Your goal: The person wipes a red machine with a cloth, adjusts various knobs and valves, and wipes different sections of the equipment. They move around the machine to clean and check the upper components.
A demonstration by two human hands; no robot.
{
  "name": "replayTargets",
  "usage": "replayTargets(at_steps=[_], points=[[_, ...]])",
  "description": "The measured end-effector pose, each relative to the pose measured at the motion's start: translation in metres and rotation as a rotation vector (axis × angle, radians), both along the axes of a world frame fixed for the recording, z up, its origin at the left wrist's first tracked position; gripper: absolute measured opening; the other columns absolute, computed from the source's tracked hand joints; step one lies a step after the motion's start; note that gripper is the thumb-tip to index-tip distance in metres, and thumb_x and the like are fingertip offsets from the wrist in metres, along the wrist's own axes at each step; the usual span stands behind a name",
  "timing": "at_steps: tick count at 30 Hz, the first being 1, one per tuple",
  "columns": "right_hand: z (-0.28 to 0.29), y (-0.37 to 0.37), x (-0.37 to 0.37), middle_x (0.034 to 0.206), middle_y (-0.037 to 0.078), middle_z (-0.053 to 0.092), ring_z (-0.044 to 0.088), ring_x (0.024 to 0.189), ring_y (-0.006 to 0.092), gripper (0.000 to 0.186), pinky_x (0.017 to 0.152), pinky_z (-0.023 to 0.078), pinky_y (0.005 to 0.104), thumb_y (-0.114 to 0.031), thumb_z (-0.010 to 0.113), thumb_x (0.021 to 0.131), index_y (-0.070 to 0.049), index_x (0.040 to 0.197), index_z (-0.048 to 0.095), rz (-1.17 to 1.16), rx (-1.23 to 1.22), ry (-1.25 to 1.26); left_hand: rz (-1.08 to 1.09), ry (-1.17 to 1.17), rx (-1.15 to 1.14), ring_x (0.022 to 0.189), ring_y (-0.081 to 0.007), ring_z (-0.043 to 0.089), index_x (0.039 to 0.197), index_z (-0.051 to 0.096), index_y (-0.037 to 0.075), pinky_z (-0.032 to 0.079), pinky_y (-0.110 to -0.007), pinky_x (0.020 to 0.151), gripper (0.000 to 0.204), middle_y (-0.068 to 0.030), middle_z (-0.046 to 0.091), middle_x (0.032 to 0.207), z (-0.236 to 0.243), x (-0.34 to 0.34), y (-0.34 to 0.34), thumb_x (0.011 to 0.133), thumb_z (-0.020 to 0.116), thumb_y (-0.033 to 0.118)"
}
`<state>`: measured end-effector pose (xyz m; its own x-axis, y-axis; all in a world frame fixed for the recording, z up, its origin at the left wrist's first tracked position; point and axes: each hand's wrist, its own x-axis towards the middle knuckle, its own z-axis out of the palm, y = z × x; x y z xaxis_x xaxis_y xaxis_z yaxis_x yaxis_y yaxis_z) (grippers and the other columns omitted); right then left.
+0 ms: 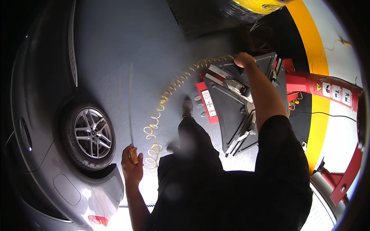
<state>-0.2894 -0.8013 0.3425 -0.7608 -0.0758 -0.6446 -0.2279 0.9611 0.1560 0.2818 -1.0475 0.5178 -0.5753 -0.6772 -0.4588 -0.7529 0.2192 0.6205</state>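
Note:
My left hand is closed around the brownish handle of a long thin rod, which runs up across the grey floor beside the car. My right hand is stretched forward, fingers closed, at the far corner of the dark turntable of a red tyre machine. A yellow coiled hose runs from near my left hand up to my right hand, and its upper end seems to lie in that fist. My dark trouser leg and shoe stand by the machine's pedals.
A silver car with an alloy wheel fills the left side. A black tyre with a yellow rim lies at the top. A yellow stripe crosses the floor on the right, beside the machine's red arm.

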Motion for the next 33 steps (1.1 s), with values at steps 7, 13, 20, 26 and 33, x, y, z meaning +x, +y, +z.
replayTargets(at_steps=[7, 13, 20, 26, 33], points=[[-0.008, -0.003, -0.039, 0.125, 0.017, 0.073, 0.071, 0.116, 0.0354, 0.037, 0.092, 0.057, 0.0445, -0.02, 0.065, 0.091, -0.007, 0.125, 0.074, 0.215, 0.045, -0.006, -0.386, 0.204, 0.133, 0.11, -0.0395, 0.067, 0.126, 0.058, 0.003, 0.053, -0.044, 0.093, 0.043, -0.0177, 0.067, 0.119, -0.03, -0.17, -0.003, 0.089, 0.075, 0.015], [0.143, -0.006, -0.037, 0.068, 0.007, 0.065, 0.057, 0.066, 0.0121, 0.034, 0.064, 0.045, 0.034, -0.028, 0.086, 0.081, 0.002, 0.087, 0.072, 0.004, -0.818, -0.1, -0.43, 0.394, 0.012, 0.105, -0.0342, 0.068, 0.13, 0.058, 0.002, 0.052, -0.043, 0.093, 0.045, -0.0169, 0.067, 0.115, -0.045, -0.237, -0.017, 0.092, 0.074, 0.018], [0.425, 0.08, 0.151, 0.075, 0.003, 0.043, 0.042, 0.077, 0.0161, 0.043, 0.067, 0.03, 0.0319, -0.025, 0.087, 0.072, -0.006, 0.075, 0.048, 0.32, -1.407, 0.361, -0.514, 0.595, -0.021, 0.111, -0.0371, 0.064, 0.122, 0.061, 0.004, 0.053, -0.045, 0.093, 0.059, -0.0162, 0.065, 0.117, -0.002, -0.299, -0.01, 0.078, 0.089, 0.031], [0.517, 0.095, 0.342, 0.079, 0.001, 0.04, 0.042, 0.061, 0.0108, 0.047, 0.053, 0.03, 0.0265, -0.033, 0.094, 0.068, -0.009, 0.073, 0.054, 0.266, -1.696, 0.67, -0.611, 0.667, -0.213, 0.106, -0.0387, 0.066, 0.122, 0.056, 0.007, 0.056, -0.049, 0.087, 0.078, -0.014, 0.06, 0.122, 0.01, -0.306, 0.061, 0.066, 0.096, 0.044], [0.596, 0.234, 0.491, 0.091, 0.004, 0.046, 0.045, 0.082, 0.0124, 0.019, 0.067, 0.036, 0.0265, -0.018, 0.067, 0.094, -0.005, 0.088, 0.055, 0.068, -1.227, 1.131, -0.553, 0.559, -0.057, 0.094, -0.0391, 0.07, 0.113, 0.06, 0.003, 0.057, -0.046, 0.085, 0.035, -0.018, 0.067, 0.112, -0.013, -0.288, -0.005, 0.081, 0.07, 0.013]])
